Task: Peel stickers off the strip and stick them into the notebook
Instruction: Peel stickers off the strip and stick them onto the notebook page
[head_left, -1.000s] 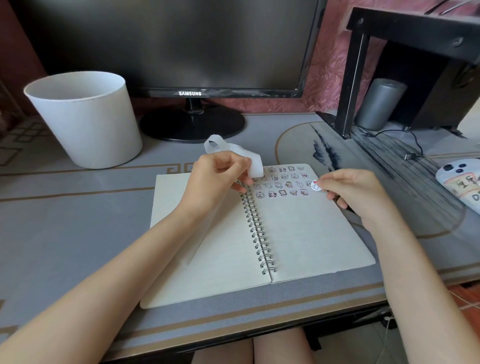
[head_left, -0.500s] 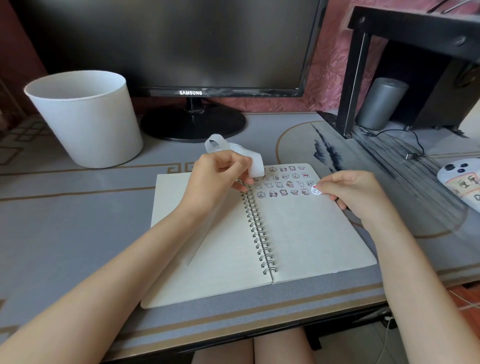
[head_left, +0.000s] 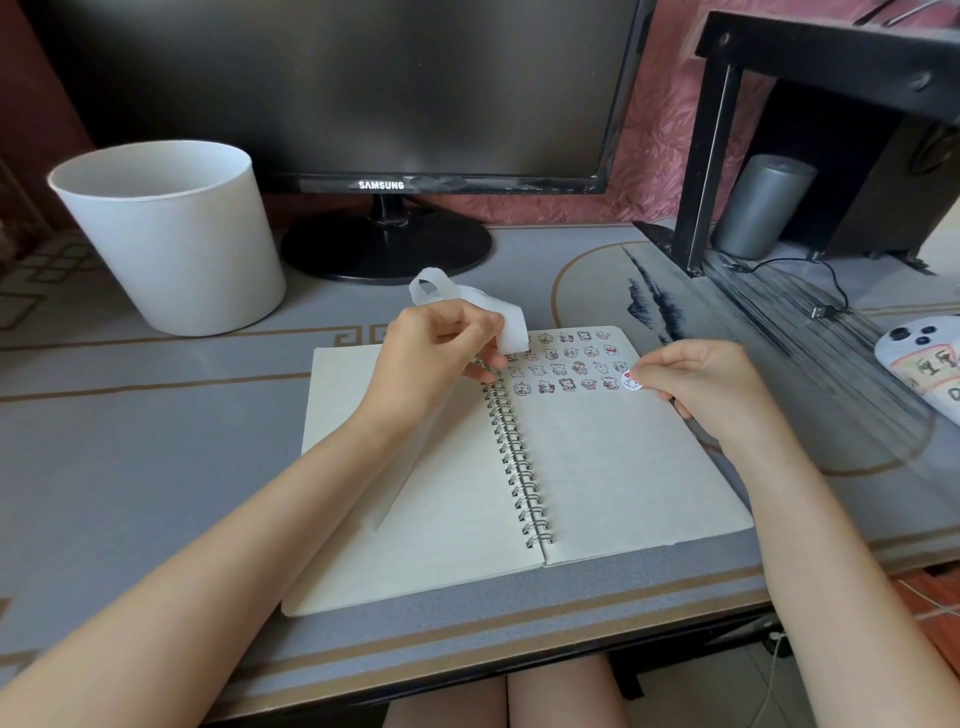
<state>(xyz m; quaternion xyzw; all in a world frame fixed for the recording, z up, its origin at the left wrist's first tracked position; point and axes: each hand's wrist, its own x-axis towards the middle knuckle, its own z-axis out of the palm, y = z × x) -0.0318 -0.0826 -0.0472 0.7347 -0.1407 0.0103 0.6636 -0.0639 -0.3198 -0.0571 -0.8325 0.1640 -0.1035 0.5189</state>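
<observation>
White and round, the sticker (head_left: 632, 383) pinched in the right hand (head_left: 711, 387) sits lower than it did a second ago. It has slid from beside the third row of stuck pictures down to the end of the fourth. It now lies just beside the last picture in that row, at about 1 o'clock on the right page of the notebook (head_left: 623, 478). Whether it already touches the paper I cannot tell; the fingertips cover its right edge. The thumb and forefinger are closed on it, the other fingers curled under.

The left hand (head_left: 431, 358) has hardly moved. It grips the strip (head_left: 506, 325) over the top of the spiral binding, at 12 o'clock on the notebook. A loop of the strip stands up behind the knuckles, and a clear tail trails across the left page toward 7 o'clock.

The rows of stickers (head_left: 566, 361) look unchanged: three full rows and a fourth one place short. My reading is that the carry is over and the placing has begun. The sticker seems lined up with the open place, so what is left is to press it flat and let go. The fourth row would then be full, and the next sticker would start a new row at the left.

At 10 o'clock on the desk (head_left: 130, 441) stands a white bin (head_left: 171, 244), with a monitor (head_left: 363, 88) at 12.
</observation>
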